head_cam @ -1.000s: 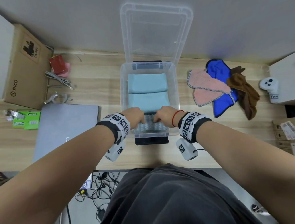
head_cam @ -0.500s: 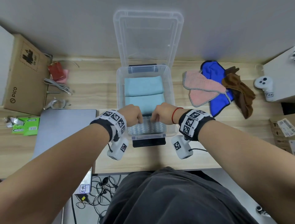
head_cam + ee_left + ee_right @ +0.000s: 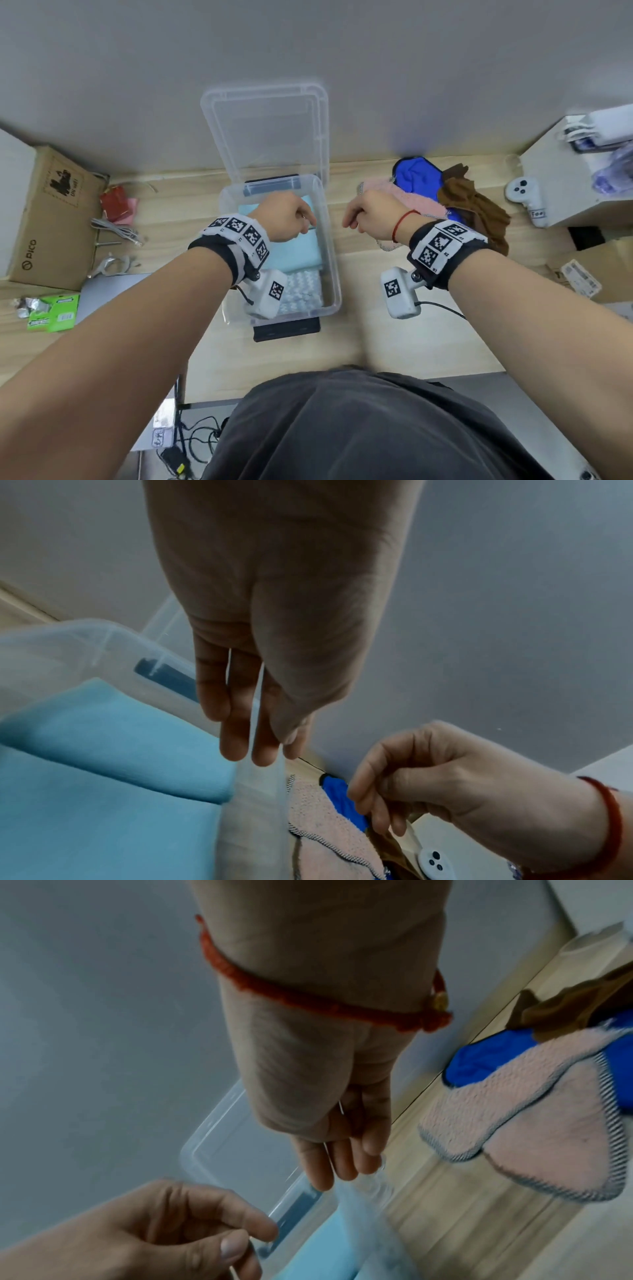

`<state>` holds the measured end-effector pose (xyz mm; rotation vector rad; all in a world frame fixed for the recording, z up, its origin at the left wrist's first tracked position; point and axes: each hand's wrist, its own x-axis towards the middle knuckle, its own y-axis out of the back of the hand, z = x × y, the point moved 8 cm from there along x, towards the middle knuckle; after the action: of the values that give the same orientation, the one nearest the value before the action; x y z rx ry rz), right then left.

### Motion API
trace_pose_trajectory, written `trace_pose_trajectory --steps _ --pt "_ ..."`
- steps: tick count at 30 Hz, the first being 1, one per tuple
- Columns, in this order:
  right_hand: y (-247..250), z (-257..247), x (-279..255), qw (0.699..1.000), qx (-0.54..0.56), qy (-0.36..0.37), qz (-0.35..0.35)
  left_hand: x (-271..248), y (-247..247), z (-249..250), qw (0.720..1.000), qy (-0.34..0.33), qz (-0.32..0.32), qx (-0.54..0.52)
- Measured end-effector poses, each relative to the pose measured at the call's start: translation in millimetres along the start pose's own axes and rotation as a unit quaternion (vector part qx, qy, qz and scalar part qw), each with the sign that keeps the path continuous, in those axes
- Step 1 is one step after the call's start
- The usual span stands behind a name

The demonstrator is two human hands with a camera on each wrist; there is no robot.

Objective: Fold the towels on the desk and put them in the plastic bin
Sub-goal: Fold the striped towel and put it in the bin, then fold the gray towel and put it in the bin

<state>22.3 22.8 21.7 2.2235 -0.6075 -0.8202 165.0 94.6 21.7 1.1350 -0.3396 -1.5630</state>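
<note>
This looks like an office or lab workstation set up for recording. A light wooden desk [image 3: 359, 329] stands against a plain grey wall. At the left of the frame sit a cardboard box [image 3: 48, 219] printed "PICO", a closed grey laptop [image 3: 113, 291] and loose cables [image 3: 116, 231]. At the right, a white VR controller [image 3: 525, 200] lies beside a white cabinet [image 3: 565, 192], with another labelled carton [image 3: 589, 274] below it. More cables and a power strip [image 3: 164, 431] trail under the desk at the bottom.
</note>
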Motion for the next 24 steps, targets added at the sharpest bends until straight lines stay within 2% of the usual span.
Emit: trace_pose_trajectory --steps 4,9,13,15,19,24 --pt "28 54 -12 0.999 0.003 -0.041 0.032 25 -16 35 1.000 0.000 -0.008 -0.027" --pt "38 151 -20 0.992 -0.012 -0.112 0.062 68 -59 85 0.997 0.002 -0.035 -0.070" --pt "20 228 -30 0.983 -0.009 -0.180 0.017 104 -95 110 0.999 0.008 -0.014 -0.034" --pt "12 259 -33 0.981 -0.014 -0.193 -0.008 124 -120 114 0.999 0.013 -0.027 -0.030" --pt "-1 291 -33 0.982 -0.014 -0.186 -0.037 152 -158 108 0.998 0.042 -0.050 0.004" --pt "-12 304 -26 0.985 -0.020 -0.163 -0.046 174 -191 114 0.994 -0.005 -0.100 0.035"
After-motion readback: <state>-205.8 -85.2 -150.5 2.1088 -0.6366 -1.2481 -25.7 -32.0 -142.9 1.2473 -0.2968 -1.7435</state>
